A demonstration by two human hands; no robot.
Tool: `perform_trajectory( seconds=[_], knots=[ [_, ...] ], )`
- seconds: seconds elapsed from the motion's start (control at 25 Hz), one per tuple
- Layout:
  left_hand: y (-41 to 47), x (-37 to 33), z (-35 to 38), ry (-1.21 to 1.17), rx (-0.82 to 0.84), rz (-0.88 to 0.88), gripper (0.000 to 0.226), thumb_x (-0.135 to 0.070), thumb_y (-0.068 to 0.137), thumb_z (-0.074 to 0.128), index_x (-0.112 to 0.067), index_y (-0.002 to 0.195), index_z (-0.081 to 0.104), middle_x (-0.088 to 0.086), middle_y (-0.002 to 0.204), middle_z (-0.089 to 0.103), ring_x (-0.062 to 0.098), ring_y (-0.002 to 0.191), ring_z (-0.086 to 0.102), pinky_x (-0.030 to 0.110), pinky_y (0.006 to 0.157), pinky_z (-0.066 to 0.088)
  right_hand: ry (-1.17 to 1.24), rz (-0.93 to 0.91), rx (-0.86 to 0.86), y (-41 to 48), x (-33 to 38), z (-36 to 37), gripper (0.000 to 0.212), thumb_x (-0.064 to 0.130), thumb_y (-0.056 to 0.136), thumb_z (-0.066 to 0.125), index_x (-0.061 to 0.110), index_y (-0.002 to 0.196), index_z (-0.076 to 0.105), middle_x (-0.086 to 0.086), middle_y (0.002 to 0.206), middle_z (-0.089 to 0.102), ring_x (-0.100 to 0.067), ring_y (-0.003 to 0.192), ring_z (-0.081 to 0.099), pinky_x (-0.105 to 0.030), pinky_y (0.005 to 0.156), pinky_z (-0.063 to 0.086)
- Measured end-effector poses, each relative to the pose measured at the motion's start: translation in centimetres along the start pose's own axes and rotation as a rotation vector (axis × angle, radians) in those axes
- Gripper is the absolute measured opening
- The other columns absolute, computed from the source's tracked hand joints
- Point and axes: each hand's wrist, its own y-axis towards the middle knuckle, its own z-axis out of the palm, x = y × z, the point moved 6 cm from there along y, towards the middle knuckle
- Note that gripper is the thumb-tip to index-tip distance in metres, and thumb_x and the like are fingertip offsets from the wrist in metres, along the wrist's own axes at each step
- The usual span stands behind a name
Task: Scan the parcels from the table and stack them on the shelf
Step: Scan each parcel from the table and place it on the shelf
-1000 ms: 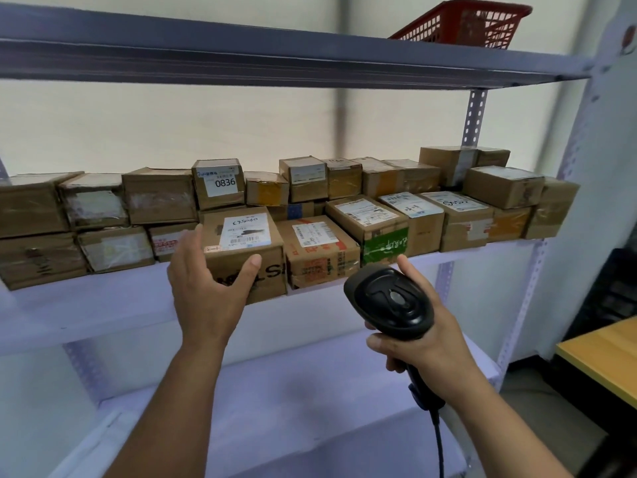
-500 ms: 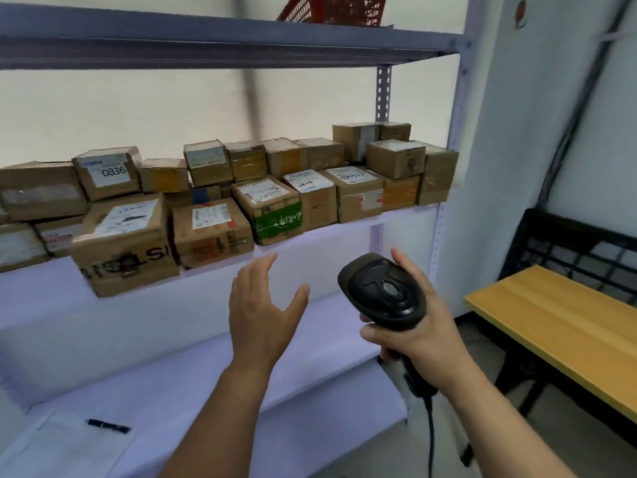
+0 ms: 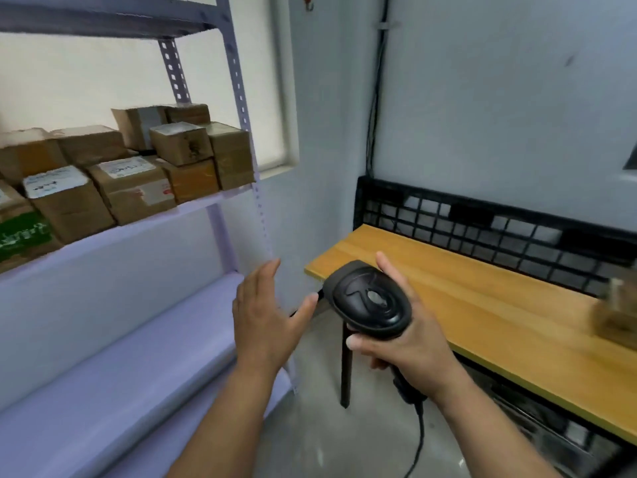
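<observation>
Cardboard parcels point(image 3: 138, 201), white labels point(image 3: 129, 166) unreadably blurred

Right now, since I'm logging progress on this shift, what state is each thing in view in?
left hand, open, fingers straight, holding nothing.
right hand, curled round the scanner's handle.
barcode scanner, held in the air, its cable hanging below.
shelved parcels, closed, stacked in layers on the metal shelf.
lone parcel, resting on the wooden table, too blurred to tell more.
</observation>
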Motion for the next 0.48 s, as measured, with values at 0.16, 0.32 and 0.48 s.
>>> perform_trajectory(
  seconds=[0.16, 0.32, 0.48],
  knots=[
    [0.4, -4.6, 7.0, -0.037, 0.119, 0.099, 0.083, -0.067, 0.071, 0.049, -0.019, 0.138, 0.046, 0.004, 0.14, 0.048, 0.025, 0.127, 0.044, 0.042, 0.104, 0.037, -0.052, 0.04, -0.137, -1.8, -1.5, -6.9, 0.111, 0.012, 0.06, 0.093, 0.056, 0.139, 0.028, 0.026, 0.12, 0.062, 0.001, 0.072, 0.064, -0.017, 0.06, 0.053],
    [0.8, -9.2, 14.3, -0.127, 0.233, 0.166, 0.081, -0.063, 0.074, 0.058, -0.019, 0.14, 0.044, 0.005, 0.144, 0.045, 0.025, 0.13, 0.041, 0.043, 0.107, 0.034, -0.112, 0.086, -0.265, -2.8, -2.9, -13.4, 0.112, 0.023, 0.056, 0.094, 0.063, 0.139, 0.03, 0.023, 0.125, 0.061, -0.003, 0.083, 0.065, -0.026, 0.064, 0.057],
    [1.0, -13.2, 22.1, -0.162, 0.387, 0.227, 0.078, -0.048, 0.079, 0.071, -0.022, 0.145, 0.037, 0.002, 0.149, 0.038, 0.023, 0.135, 0.035, 0.039, 0.109, 0.03, -0.138, 0.143, -0.405, -2.8, -5.1, -19.8, 0.113, 0.016, 0.057, 0.094, 0.058, 0.141, 0.032, 0.02, 0.125, 0.062, -0.015, 0.097, 0.068, -0.041, 0.064, 0.06]
  ],
)
